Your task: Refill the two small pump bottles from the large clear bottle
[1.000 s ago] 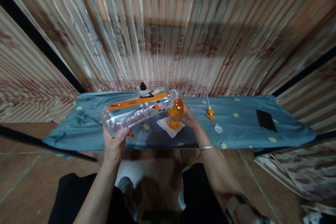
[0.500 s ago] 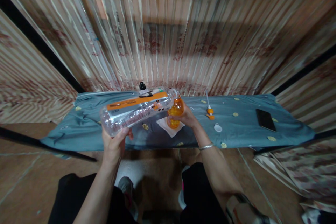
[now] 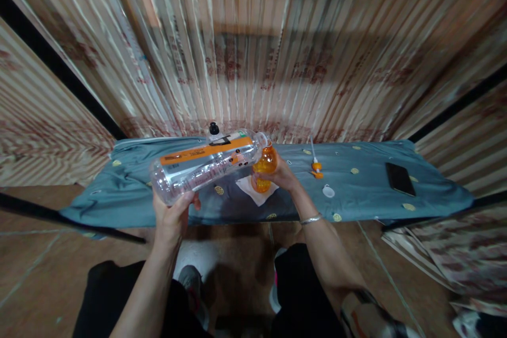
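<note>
My left hand (image 3: 173,212) is closed round the lower end of a large clear plastic bottle (image 3: 206,162) with an orange and silver label. The bottle lies tilted, its neck pointing right and meeting the mouth of a smaller orange see-through bottle (image 3: 264,165). Wrapped round that orange bottle from the right is my right hand (image 3: 283,173). It stands upright on a white paper napkin (image 3: 257,193). An orange pump head (image 3: 317,168) with a thin dip tube lies to the right, close to a small round white lid (image 3: 328,190).
A blue-green cloth with yellow prints covers the narrow table (image 3: 368,190). A black phone (image 3: 400,179) rests at its right. Behind the large bottle stands a container with a black cap (image 3: 214,128). Striped curtains (image 3: 245,63) hang behind, with dark poles at both sides.
</note>
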A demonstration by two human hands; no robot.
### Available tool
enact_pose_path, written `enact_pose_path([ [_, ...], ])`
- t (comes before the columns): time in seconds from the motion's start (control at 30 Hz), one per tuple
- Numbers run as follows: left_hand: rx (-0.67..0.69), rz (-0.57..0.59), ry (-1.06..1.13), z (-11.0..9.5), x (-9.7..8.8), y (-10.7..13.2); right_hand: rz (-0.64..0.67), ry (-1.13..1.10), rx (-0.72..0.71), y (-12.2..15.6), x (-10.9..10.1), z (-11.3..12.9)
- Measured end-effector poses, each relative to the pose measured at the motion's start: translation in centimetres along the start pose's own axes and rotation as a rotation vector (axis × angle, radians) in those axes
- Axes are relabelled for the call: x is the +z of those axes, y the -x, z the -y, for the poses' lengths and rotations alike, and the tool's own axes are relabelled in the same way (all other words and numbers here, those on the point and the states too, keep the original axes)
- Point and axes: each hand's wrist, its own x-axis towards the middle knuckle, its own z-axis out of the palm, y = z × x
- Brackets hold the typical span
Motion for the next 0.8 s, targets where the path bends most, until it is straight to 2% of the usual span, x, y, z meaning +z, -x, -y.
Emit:
enact_pose_path([
  [0.8, 0.005, -0.014, -0.020, 0.09, 0.19, -0.12, -0.028, -0.008, 0.037, -0.14, -0.20, -0.29],
])
